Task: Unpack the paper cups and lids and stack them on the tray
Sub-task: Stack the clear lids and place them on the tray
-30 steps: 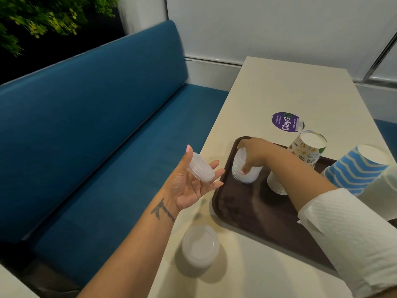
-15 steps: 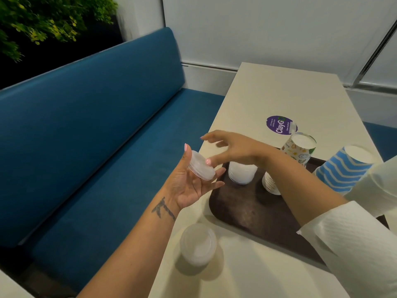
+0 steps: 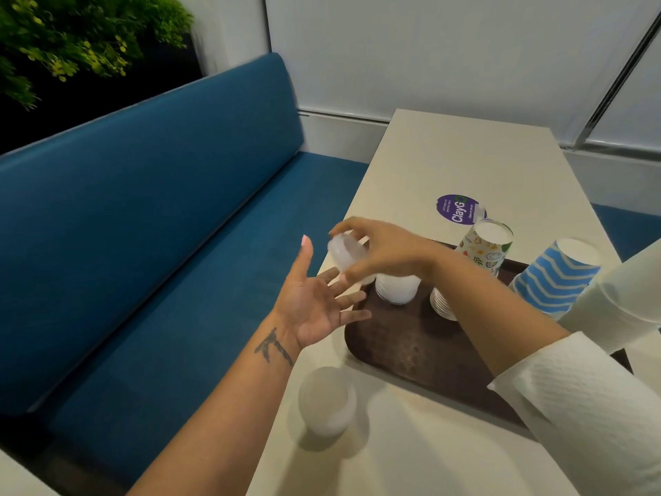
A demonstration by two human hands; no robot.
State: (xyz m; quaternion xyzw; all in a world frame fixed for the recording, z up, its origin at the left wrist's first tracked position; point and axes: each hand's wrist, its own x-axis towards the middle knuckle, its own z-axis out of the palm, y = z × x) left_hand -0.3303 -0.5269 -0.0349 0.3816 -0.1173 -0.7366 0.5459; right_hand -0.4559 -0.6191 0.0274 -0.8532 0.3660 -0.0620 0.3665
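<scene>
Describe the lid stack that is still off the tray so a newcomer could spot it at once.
Start at the dark brown tray on the cream table. Just off its near left corner, on bare tabletop near the table's left edge, stands a short stack of translucent white lids. Unlike the lid stacks on the tray, it sits alone on the table with no hand touching it.

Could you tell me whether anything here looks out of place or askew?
One stack of clear lids sits on the table, just off the near left corner of the brown tray, while another lid stack is already on it. The patterned cup stack and blue striped cup stack lean.
</scene>
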